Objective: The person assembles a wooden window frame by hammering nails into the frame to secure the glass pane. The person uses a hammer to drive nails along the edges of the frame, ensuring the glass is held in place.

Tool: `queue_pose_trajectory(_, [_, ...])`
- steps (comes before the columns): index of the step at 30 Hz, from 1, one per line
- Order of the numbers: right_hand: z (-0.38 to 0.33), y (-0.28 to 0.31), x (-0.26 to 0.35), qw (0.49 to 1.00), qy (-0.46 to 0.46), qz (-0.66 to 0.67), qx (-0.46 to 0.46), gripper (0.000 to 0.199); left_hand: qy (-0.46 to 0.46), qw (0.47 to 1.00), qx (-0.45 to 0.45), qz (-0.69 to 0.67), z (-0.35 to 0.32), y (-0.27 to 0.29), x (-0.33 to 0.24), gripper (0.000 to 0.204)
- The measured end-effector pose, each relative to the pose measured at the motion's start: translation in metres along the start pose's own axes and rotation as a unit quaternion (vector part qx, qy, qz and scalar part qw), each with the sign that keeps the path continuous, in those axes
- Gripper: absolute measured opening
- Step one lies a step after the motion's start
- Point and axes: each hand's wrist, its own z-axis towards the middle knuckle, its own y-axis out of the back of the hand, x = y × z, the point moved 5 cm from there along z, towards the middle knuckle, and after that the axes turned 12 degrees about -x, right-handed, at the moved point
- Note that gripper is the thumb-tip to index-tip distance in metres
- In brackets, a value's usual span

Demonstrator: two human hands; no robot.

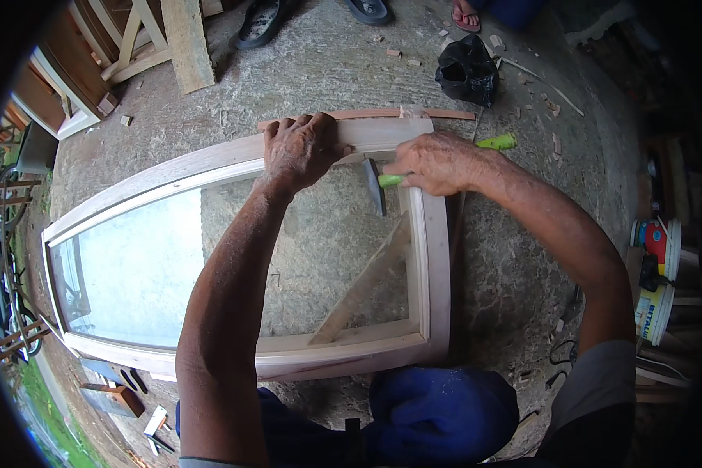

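Note:
A long pale wooden window frame with a glass pane lies across the floor before me. My left hand rests on its far rail, fingers curled over the outer edge and thumb stretched to the right along the wood. In my right hand is a hammer with a bright green handle, held close to its dark head. The head hangs over the glass just inside the far rail, near the right corner. Whether a nail is there, I cannot make out.
A thin reddish wood strip runs along the far rail. Beyond lie a black plastic bag, sandals and wood scraps; a person's foot shows there. Buckets stand right. A handsaw and a square lie near left.

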Motion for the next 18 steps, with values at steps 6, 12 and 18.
queue_pose_trajectory(6, [0.005,0.004,-0.004,0.999,-0.009,-0.015,-0.030,0.032,0.002,1.000,-0.007,-0.012,-0.002,0.000,0.001,0.053])
queue_pose_trajectory(12, [0.003,-0.008,-0.003,0.999,-0.020,0.030,0.006,0.034,0.011,1.000,0.012,-0.006,-0.004,-0.005,0.002,0.054])
queue_pose_trajectory(18, [0.004,-0.009,0.006,1.000,0.003,0.027,-0.005,0.033,0.010,1.000,0.005,-0.004,-0.007,-0.002,0.004,0.053])
